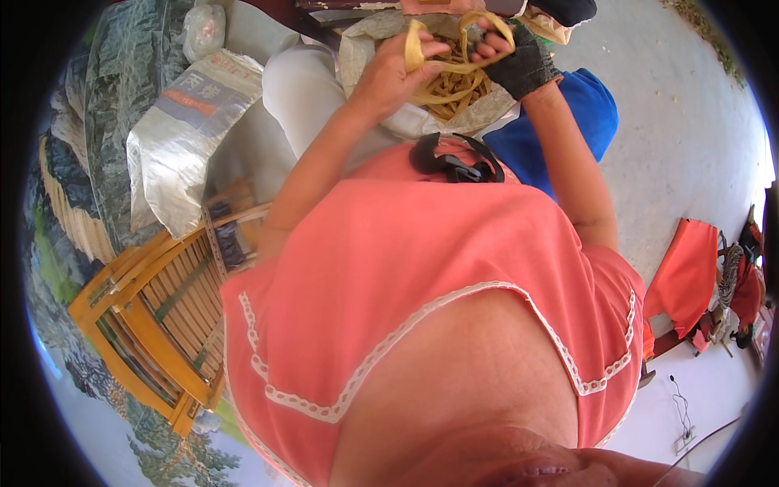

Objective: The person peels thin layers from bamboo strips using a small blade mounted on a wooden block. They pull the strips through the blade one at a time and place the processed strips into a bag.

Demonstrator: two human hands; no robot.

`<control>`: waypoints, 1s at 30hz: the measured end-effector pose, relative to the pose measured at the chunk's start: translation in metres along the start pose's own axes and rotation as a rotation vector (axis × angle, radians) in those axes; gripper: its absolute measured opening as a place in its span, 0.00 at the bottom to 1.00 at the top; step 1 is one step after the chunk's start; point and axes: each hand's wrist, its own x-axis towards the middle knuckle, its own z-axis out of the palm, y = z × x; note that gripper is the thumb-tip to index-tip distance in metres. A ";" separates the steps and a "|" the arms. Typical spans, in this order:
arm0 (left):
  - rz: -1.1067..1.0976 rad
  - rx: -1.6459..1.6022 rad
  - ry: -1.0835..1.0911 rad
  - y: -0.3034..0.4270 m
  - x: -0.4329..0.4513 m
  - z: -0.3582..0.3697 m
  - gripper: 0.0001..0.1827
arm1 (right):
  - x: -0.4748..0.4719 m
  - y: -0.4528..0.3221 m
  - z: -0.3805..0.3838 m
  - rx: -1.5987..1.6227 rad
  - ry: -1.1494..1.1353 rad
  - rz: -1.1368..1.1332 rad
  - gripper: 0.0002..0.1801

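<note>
A long, flat yellowish strip (465, 67) runs in loops between my hands; its material is unclear. My bare left hand (398, 70) holds one part, with a loop standing up by the fingers. On my right hand (514, 58) is a black fingerless glove, and its curled bare fingertips grip the other part of the strip. Below both hands, a pale woven sack (365, 52) stands with its mouth wide, full of similar tangled strips (453, 97). My forearms partly cover the sack's near side.
To the left lie a printed woven sack (182, 134) and a tied clear plastic bag (204, 33), near a wooden slatted chair (176, 304). Blue cloth (578, 122) is under my right forearm. Far right, another person (745, 286) in red is partly visible beside red cloth (684, 274).
</note>
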 end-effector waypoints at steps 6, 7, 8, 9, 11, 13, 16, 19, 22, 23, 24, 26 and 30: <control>0.112 0.167 0.124 0.013 0.005 -0.009 0.10 | -0.008 0.000 0.014 -1.043 0.819 0.302 0.22; 0.151 0.198 0.084 0.016 0.005 -0.005 0.10 | -0.002 0.004 0.021 -1.091 0.793 0.296 0.24; 0.189 0.230 0.044 0.017 0.003 -0.002 0.09 | 0.004 0.008 0.030 -1.137 0.767 0.290 0.27; 0.224 0.262 0.002 0.018 0.002 0.003 0.08 | 0.011 0.013 0.038 -1.181 0.739 0.284 0.29; 0.378 0.367 -0.095 0.018 0.001 0.014 0.06 | 0.026 0.022 0.053 -0.823 0.706 0.325 0.25; 0.470 0.434 -0.272 0.019 0.000 0.022 0.07 | 0.038 0.029 0.056 -0.741 0.589 0.310 0.22; 0.307 0.366 -0.350 0.014 -0.010 0.026 0.08 | 0.050 0.038 0.078 -0.815 0.610 0.193 0.16; 0.168 0.356 -0.336 -0.004 -0.016 0.022 0.12 | 0.049 0.040 0.103 -0.783 0.580 0.216 0.11; -0.357 -0.230 -0.359 0.007 -0.011 0.009 0.25 | 0.043 0.040 0.132 -1.132 0.374 0.119 0.09; -0.378 -0.530 -0.346 0.010 -0.002 0.000 0.27 | 0.042 0.038 0.130 -1.206 0.336 0.087 0.09; -0.393 -0.829 -0.324 0.012 0.004 -0.010 0.28 | 0.039 0.033 0.129 -1.280 0.295 0.054 0.09; -0.295 -1.212 -0.248 0.019 0.011 -0.025 0.29 | 0.034 0.023 0.133 -1.437 0.213 0.073 0.07; -0.403 -1.758 0.137 0.000 0.012 -0.039 0.27 | 0.017 0.010 0.129 -1.344 0.092 0.429 0.08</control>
